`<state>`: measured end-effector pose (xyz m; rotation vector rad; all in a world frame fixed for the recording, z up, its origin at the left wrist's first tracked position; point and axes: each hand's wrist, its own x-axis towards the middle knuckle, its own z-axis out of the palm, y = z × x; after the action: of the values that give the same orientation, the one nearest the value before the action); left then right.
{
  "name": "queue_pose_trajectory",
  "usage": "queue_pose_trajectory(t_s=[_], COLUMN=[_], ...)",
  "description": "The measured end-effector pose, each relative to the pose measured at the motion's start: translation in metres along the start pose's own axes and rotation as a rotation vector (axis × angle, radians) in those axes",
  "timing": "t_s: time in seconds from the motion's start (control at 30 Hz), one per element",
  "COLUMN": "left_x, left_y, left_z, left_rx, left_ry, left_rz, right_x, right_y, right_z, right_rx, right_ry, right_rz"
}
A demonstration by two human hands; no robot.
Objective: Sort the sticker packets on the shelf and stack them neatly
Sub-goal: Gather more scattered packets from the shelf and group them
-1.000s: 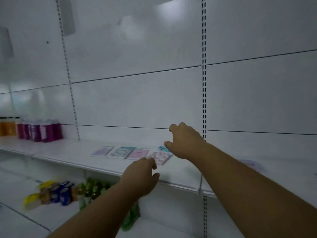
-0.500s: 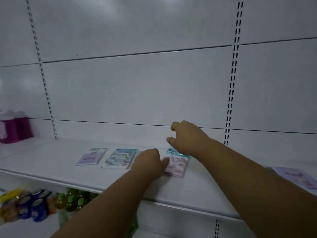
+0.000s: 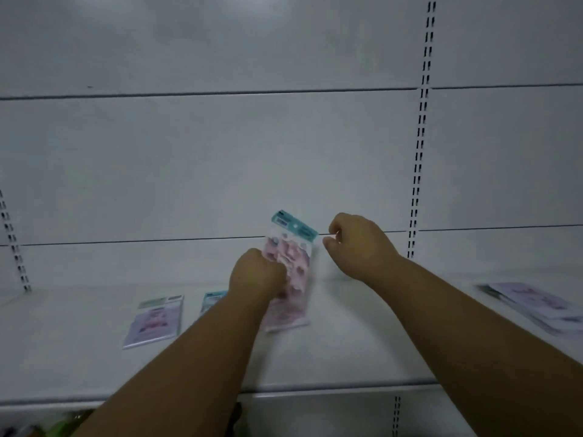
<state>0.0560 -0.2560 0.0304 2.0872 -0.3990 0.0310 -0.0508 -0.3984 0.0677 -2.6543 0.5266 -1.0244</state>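
Observation:
My left hand (image 3: 257, 274) grips a pink sticker packet (image 3: 291, 247) with a teal header and holds it upright above the white shelf (image 3: 347, 348). Another pink packet (image 3: 285, 313) lies flat just below it. My right hand (image 3: 356, 244) hovers to the right of the raised packet, fingers curled, holding nothing that I can see. A lilac packet (image 3: 154, 320) lies flat at the left. A teal-topped packet (image 3: 213, 299) is partly hidden behind my left forearm. A small stack of lilac packets (image 3: 542, 305) lies at the far right.
The white back panel rises right behind the packets, with slotted uprights (image 3: 418, 171) at the right and far left. The shelf's front edge (image 3: 315, 391) runs across the bottom. Green and dark items (image 3: 72, 421) on a lower shelf peek out at the bottom left.
My left hand has picked up the pink packet and tilted it upright off the shelf. The view has moved closer and to the right; the bottles at the left are out of frame.

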Motion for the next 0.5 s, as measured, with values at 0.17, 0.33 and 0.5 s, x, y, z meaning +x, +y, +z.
queue_pose_trajectory(t_s=[0.17, 0.33, 0.5], left_x=[-0.004, -0.016, -0.018], left_y=[-0.042, -0.074, -0.09], left_z=[-0.096, -0.139, -0.152], left_rx=[-0.542, -0.644, -0.679], left_ry=[0.023, 0.015, -0.009], left_rz=[0.037, 0.074, 0.129], right_x=[-0.026, -0.044, -0.038], right_y=[-0.056, -0.088, -0.103], right_z=[0.059, 0.1, 0.106], right_rx=[-0.119, -0.313, -0.351], right_ry=[-0.283, -0.543, -0.551], right_rz=[0.086, 0.237, 0.352])
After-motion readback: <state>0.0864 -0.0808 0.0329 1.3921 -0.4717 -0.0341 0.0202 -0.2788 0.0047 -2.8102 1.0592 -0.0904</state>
